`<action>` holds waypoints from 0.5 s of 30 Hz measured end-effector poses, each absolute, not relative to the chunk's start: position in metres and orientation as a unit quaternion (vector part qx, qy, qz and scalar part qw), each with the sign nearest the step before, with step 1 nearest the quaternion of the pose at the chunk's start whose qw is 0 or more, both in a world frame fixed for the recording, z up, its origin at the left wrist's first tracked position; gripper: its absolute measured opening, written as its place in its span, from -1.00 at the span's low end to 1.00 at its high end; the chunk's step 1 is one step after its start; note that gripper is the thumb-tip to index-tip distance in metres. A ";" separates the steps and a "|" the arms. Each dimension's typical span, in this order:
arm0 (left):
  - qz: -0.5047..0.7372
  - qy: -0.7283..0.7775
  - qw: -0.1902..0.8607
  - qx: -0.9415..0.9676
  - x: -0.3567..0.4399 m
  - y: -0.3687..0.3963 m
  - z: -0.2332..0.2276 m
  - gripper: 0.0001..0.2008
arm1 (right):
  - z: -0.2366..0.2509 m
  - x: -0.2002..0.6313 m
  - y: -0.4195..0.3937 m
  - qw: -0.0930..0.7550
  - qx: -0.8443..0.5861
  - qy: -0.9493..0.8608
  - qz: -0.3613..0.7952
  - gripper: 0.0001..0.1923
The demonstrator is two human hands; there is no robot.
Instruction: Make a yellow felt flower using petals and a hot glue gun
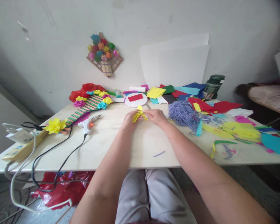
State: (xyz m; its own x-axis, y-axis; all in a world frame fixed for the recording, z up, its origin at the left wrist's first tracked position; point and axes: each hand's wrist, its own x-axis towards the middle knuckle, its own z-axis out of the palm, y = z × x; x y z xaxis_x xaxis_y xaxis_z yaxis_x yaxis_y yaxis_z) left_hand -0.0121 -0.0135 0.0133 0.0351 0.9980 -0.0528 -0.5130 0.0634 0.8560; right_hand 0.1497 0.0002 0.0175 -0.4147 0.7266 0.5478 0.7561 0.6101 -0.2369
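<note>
Yellow crepe paper (139, 115) was pinched between the left hand (128, 120) and right hand (156, 117) above the bench (135, 146).
Light, soft and easily torn, it seemed best gripped at its gathered middle, beside purple yarn (183, 114).

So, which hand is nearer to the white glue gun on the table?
Left. The left hand is just right of the glue gun; the right hand is farther right, beyond the yellow paper both hold.
</note>
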 end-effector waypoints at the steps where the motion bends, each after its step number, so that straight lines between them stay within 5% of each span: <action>1: 0.598 0.358 0.632 0.338 -0.012 -0.013 0.013 -0.85 | 0.017 0.150 0.000 0.316 -0.439 -0.841 -0.025 -0.70; 15: 0.631 0.351 0.612 0.323 -0.013 -0.008 0.007 -0.89 | 0.018 0.150 -0.001 0.311 -0.488 -0.814 -0.049 -0.78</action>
